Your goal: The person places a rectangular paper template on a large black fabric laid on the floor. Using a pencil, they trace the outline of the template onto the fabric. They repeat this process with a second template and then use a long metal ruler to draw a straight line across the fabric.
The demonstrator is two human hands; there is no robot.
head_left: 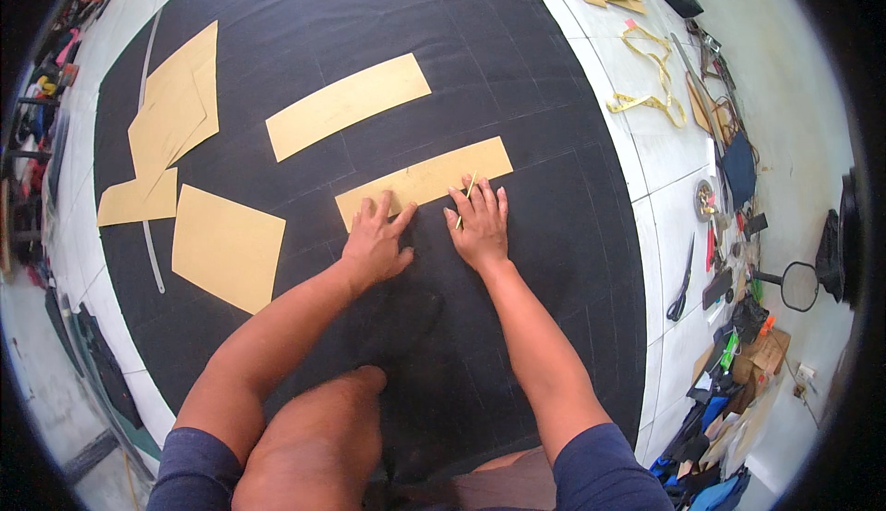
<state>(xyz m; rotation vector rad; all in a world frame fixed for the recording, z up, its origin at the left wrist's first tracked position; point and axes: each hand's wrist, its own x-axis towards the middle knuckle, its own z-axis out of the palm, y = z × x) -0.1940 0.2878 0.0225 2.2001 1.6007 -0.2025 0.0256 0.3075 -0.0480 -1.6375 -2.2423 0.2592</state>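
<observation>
Left hand [374, 241] lies spread on a card strip [443, 169]; right hand [483, 229] holds what looks, from here, like a pencil [473, 180].

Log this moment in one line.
left hand: pressed on paper strip | right hand: holding thin stick | under strip: black cloth

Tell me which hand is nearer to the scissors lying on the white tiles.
Right. The right hand is left of the scissors, touching a tan strip; the left hand is farther left, touching it too.
</observation>
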